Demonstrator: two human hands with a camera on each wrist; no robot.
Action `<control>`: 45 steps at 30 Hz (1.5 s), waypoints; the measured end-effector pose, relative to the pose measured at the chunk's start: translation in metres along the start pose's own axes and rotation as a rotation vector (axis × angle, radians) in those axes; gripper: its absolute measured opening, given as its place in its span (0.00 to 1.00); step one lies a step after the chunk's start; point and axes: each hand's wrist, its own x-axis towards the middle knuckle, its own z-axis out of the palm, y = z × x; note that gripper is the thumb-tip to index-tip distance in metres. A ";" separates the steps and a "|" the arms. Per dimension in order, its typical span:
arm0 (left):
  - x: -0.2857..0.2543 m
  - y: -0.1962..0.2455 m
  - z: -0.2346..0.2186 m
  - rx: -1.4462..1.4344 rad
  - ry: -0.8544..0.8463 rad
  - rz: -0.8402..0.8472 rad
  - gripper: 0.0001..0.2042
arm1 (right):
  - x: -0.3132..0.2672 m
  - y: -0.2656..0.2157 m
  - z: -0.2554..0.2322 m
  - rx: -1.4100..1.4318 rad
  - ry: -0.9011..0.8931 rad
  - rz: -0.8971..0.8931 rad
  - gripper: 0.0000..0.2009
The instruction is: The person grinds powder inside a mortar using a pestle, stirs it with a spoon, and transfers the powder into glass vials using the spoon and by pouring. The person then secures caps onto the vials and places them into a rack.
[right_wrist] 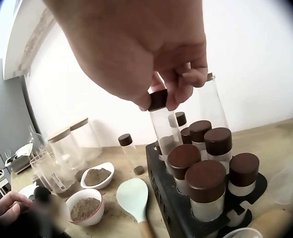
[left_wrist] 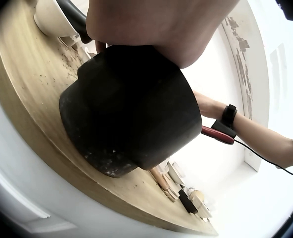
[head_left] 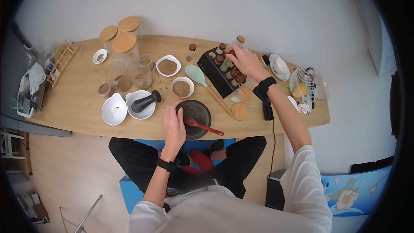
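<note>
My right hand (head_left: 247, 64) pinches the dark brown cap of a glass spice tube (right_wrist: 165, 126) between thumb and fingers. The tube stands slightly tilted in the black rack (head_left: 214, 75), raised above its neighbours. Several other brown-capped tubes (right_wrist: 206, 188) sit in the rack around it. My left hand (head_left: 174, 125) holds the left rim of a dark stone mortar (head_left: 199, 111) near the table's front edge. A red spoon (head_left: 202, 126) leans in the mortar with its handle over the right rim. In the left wrist view, the mortar's dark outer wall (left_wrist: 136, 114) fills the middle.
Beside the rack lies a mint spatula (head_left: 196, 74). Two small bowls of brown powder (head_left: 181, 88) stand behind the mortar. A pestle (head_left: 146, 101) rests in a white bowl. Lidded jars (head_left: 125, 45) are at back left; a wire basket (head_left: 302, 85) is at right. One capped tube (head_left: 191, 51) stands alone.
</note>
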 end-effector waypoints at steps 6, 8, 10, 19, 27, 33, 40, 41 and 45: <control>0.001 0.000 0.001 0.004 -0.004 0.013 0.12 | 0.001 0.004 0.013 -0.067 -0.156 0.010 0.14; 0.001 0.003 0.000 -0.002 0.004 0.019 0.12 | 0.000 0.002 0.019 -0.058 -0.194 -0.013 0.14; 0.001 0.002 -0.001 0.010 0.005 0.020 0.12 | 0.000 -0.003 0.022 -0.129 -0.177 -0.066 0.14; 0.002 0.000 0.000 0.031 0.026 0.034 0.12 | 0.029 -0.012 0.048 -0.232 -0.055 -0.186 0.14; 0.001 0.001 0.000 0.059 0.037 0.040 0.12 | 0.017 -0.019 0.020 -0.037 0.068 -0.014 0.12; 0.000 0.003 0.001 0.070 0.059 0.035 0.13 | -0.029 -0.032 -0.037 0.355 0.210 0.024 0.13; 0.006 0.063 -0.020 0.063 0.041 0.205 0.22 | -0.082 -0.101 -0.057 0.688 0.021 0.018 0.14; 0.006 0.078 -0.023 0.074 0.041 0.200 0.22 | -0.090 -0.115 -0.057 0.586 -0.040 -0.057 0.13; 0.000 0.089 -0.035 0.044 -0.045 0.208 0.23 | -0.129 -0.178 -0.058 0.618 -0.214 -0.222 0.15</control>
